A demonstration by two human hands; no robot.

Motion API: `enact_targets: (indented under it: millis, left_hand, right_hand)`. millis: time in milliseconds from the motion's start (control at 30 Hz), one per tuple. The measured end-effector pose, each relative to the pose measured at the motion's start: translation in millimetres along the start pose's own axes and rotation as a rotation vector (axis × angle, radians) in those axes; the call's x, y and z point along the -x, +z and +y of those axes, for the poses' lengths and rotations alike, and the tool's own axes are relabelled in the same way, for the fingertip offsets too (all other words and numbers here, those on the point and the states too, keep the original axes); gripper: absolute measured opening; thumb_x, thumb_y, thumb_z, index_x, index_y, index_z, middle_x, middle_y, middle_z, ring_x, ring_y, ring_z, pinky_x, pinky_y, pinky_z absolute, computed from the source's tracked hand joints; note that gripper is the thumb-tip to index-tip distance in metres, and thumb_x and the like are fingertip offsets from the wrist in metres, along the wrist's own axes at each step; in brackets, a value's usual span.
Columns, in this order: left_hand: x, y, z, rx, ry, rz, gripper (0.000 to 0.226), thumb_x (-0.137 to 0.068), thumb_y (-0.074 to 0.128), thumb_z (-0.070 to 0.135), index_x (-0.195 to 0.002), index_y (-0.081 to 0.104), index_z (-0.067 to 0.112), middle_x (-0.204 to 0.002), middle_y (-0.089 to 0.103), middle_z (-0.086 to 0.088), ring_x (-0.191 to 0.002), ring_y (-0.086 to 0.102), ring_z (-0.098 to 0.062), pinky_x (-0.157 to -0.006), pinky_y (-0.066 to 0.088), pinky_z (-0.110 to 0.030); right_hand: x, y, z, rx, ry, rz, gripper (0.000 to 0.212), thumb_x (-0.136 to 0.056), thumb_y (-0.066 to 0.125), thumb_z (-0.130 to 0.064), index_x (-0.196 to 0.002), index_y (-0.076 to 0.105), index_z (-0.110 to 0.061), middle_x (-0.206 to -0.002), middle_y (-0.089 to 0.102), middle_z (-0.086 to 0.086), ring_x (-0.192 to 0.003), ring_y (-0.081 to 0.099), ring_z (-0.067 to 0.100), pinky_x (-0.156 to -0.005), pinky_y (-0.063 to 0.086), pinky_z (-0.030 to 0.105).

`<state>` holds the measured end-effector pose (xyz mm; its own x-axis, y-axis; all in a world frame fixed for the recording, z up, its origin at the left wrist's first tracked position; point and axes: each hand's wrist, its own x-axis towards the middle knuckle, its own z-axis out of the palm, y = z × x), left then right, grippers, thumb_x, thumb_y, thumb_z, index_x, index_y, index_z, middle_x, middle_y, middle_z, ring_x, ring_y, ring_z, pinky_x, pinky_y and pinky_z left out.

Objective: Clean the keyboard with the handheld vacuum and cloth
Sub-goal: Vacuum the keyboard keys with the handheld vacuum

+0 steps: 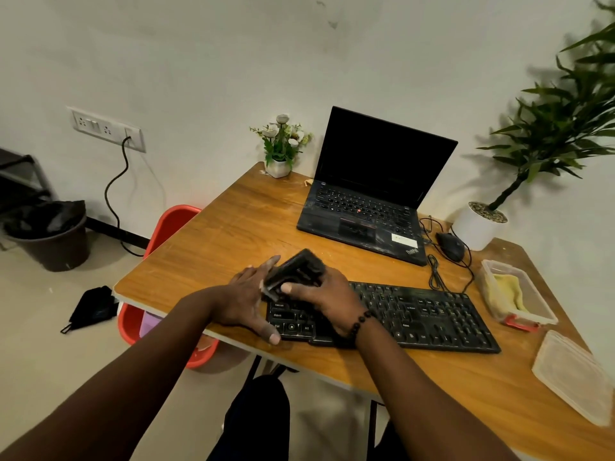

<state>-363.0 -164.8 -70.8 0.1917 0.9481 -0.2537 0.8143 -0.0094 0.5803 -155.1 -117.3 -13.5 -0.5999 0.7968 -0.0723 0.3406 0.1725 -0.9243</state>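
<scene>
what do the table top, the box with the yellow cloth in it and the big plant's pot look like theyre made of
Table top: wood or wood-look laminate, by the orange-brown grain lines and slight sheen; which one is unclear.
Box: translucent plastic, since the yellow cloth shows through its wall, with a red clip at the near end.
Pot: smooth white, matte; ceramic or plastic, hard to tell.

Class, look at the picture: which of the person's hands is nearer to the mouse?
Right. The right hand holds the vacuum over the keyboard's left part, nearer the mouse. The left hand rests at the keyboard's left end, farther away.
</scene>
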Motion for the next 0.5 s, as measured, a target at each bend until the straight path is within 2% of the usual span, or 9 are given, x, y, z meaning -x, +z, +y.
enact_targets:
  millis: [67, 100, 233, 333, 433, 500]
  left_hand:
    - [1.8, 0.9, 0.6, 0.029, 0.002, 0.007, 0.154, -0.044, 0.079, 0.083, -0.145, -0.031, 0.049, -0.166, -0.009, 0.006, -0.152, -0.013, -0.029, -0.120, 0.005, -0.062]
    - [2.5, 1.0, 0.6, 0.042, 0.011, 0.015, 0.153, -0.045, 0.080, 0.082, -0.147, -0.028, 0.047, -0.166, -0.005, 0.007, -0.152, -0.010, -0.027, -0.121, 0.005, -0.061]
    - [0.7, -1.7, -1.0, 0.061, 0.049, -0.004, 0.149, -0.045, 0.080, 0.082, -0.151, -0.019, 0.047, -0.165, -0.001, 0.009, -0.152, -0.001, -0.024, -0.121, 0.009, -0.058]
    - [-1.2, -7.0, -1.5, 0.026, 0.034, -0.064, 0.147, -0.044, 0.081, 0.081, -0.150, -0.017, 0.049, -0.165, -0.002, 0.008, -0.151, 0.000, -0.026, -0.120, 0.011, -0.058]
    - [-2.7, -9.3, 1.1, -0.022, 0.022, -0.084, 0.149, -0.046, 0.081, 0.080, -0.152, -0.016, 0.044, -0.165, -0.002, 0.008, -0.151, 0.000, -0.024, -0.121, 0.010, -0.055]
    - [-2.8, -8.4, 2.5, -0.034, 0.011, -0.075, 0.149, -0.047, 0.082, 0.079, -0.152, -0.016, 0.042, -0.165, -0.001, 0.007, -0.152, 0.001, -0.024, -0.122, 0.010, -0.054]
  right_hand:
    - [11.9, -17.4, 3.0, -0.287, 0.075, 0.097, 0.047, -0.068, 0.081, -0.031, -0.110, 0.064, -0.020, -0.104, 0.073, -0.001, -0.098, 0.068, 0.020, -0.083, 0.057, 0.039]
    - [18.9, -29.3, 4.7, -0.301, 0.085, 0.138, 0.047, -0.067, 0.080, -0.031, -0.109, 0.064, -0.021, -0.104, 0.073, -0.001, -0.099, 0.068, 0.019, -0.081, 0.056, 0.038]
    - [50.8, -89.1, 23.0, -0.089, 0.070, 0.248, 0.035, -0.071, 0.078, -0.028, -0.102, 0.062, -0.030, -0.102, 0.070, -0.007, -0.098, 0.064, 0.009, -0.079, 0.050, 0.028]
    - [70.5, -123.0, 41.7, -0.029, 0.080, 0.334, 0.040, -0.066, 0.079, -0.033, -0.103, 0.062, -0.032, -0.103, 0.070, -0.007, -0.097, 0.065, 0.008, -0.077, 0.050, 0.027]
    - [82.5, -143.9, 55.9, 0.127, 0.067, 0.338, 0.040, -0.066, 0.078, -0.037, -0.103, 0.062, -0.034, -0.102, 0.069, -0.008, -0.094, 0.065, 0.007, -0.076, 0.050, 0.025]
    - [86.4, -152.3, 62.1, 0.274, 0.047, 0.289, 0.038, -0.068, 0.077, -0.040, -0.102, 0.060, -0.039, -0.101, 0.067, -0.013, -0.094, 0.061, 0.000, -0.078, 0.048, 0.020]
